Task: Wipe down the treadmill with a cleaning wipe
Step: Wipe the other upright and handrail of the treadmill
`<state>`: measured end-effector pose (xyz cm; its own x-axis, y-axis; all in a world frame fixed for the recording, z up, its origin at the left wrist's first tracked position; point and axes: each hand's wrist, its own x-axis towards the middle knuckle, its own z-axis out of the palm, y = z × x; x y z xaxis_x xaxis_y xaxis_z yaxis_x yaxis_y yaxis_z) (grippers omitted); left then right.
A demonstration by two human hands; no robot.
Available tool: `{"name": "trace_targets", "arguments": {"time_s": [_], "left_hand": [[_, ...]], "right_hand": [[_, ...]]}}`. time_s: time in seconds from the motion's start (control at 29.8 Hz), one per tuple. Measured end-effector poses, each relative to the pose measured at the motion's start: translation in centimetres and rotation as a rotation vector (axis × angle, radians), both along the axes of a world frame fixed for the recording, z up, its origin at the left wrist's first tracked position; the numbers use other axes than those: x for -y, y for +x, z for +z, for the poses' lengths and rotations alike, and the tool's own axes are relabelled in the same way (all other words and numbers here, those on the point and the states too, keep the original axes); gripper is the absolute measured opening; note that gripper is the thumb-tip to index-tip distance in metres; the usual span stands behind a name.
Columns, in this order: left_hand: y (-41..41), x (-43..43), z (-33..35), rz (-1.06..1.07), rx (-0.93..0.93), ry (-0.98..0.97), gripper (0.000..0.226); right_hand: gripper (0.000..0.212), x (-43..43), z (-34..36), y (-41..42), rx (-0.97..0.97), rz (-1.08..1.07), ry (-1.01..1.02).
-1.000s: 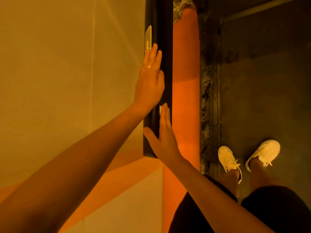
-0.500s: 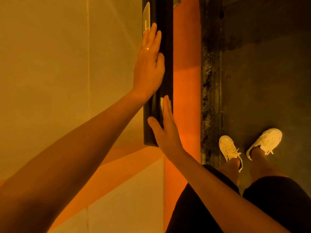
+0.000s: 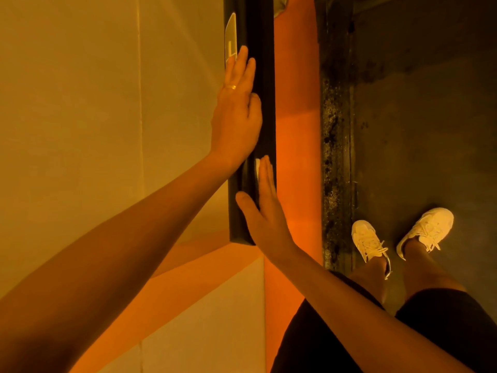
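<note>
A black upright bar (image 3: 265,76) of the treadmill runs down the middle of the head view. My left hand (image 3: 236,117) lies flat and open against its left face, fingers pointing up, just below a silver label (image 3: 230,36). Lower down, my right hand (image 3: 266,211) presses flat on the bar's near face. A small white edge of the cleaning wipe (image 3: 257,168) shows at its fingertips; the rest of the wipe is hidden under the palm.
A pale wall panel (image 3: 107,130) fills the left. An orange surface (image 3: 295,130) lies right of the bar, then a speckled dark side rail (image 3: 334,157) and the dark deck (image 3: 416,130). My white shoes (image 3: 368,240) (image 3: 427,227) stand on the deck.
The view shifted slightly up and down. My right hand with the wipe slid a little along the bar. My left hand stays flat on the bar.
</note>
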<state>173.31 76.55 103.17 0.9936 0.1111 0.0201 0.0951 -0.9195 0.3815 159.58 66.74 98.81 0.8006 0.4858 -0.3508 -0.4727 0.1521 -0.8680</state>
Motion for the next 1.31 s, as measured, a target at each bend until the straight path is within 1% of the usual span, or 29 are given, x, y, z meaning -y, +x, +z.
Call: {"name": "trace_targets", "arguments": {"time_s": [0.1,0.17,0.37,0.5,0.57,0.67,0.74,0.84,1.01,1.07,1.14,1.31], "left_hand": [[0.0,0.0,0.1,0.001,0.003,-0.005,0.055],[0.0,0.0,0.2,-0.005,0.007,-0.009,0.055],[0.0,0.1,0.2,-0.020,0.025,-0.015,0.054],[0.0,0.1,0.2,-0.013,0.017,-0.015,0.054],[-0.1,0.1,0.2,-0.008,0.009,-0.003,0.055],[0.1,0.2,0.2,-0.004,0.012,0.003,0.055],[0.1,0.1,0.2,-0.002,0.021,0.002,0.055],[0.2,-0.4,-0.1,-0.013,0.018,-0.008,0.055],[-0.2,-0.5,-0.4,-0.016,0.011,-0.049,0.056],[0.1,-0.7,-0.4,-0.051,-0.014,-0.035,0.056],[2.9,-1.5,0.1,-0.036,-0.038,-0.020,0.056],[14.8,-3.7,0.6,0.023,-0.067,0.075,0.056]], "right_hand": [[0.073,0.9,0.9,-4.1,0.010,-0.011,0.072],[0.070,1.2,1.0,-5.3,0.002,-0.007,0.084],[0.063,0.7,0.0,-0.9,-0.035,0.019,0.056],[0.064,1.4,1.2,-4.3,-0.020,-0.012,0.107],[0.061,1.9,1.3,-6.3,-0.018,-0.065,0.122],[0.054,1.5,1.5,-6.5,-0.089,-0.212,0.114],[0.054,1.2,1.9,-6.1,-0.103,-0.284,0.073],[0.052,1.2,1.6,-5.6,-0.073,-0.331,-0.013],[0.041,1.3,-0.3,-0.7,0.036,-0.374,-0.114],[0.041,1.2,-0.7,2.0,0.047,-0.366,-0.132],[0.040,0.7,-1.3,5.3,0.090,-0.355,-0.149],[0.036,-0.3,-2.5,15.1,0.131,-0.414,-0.181]]}}
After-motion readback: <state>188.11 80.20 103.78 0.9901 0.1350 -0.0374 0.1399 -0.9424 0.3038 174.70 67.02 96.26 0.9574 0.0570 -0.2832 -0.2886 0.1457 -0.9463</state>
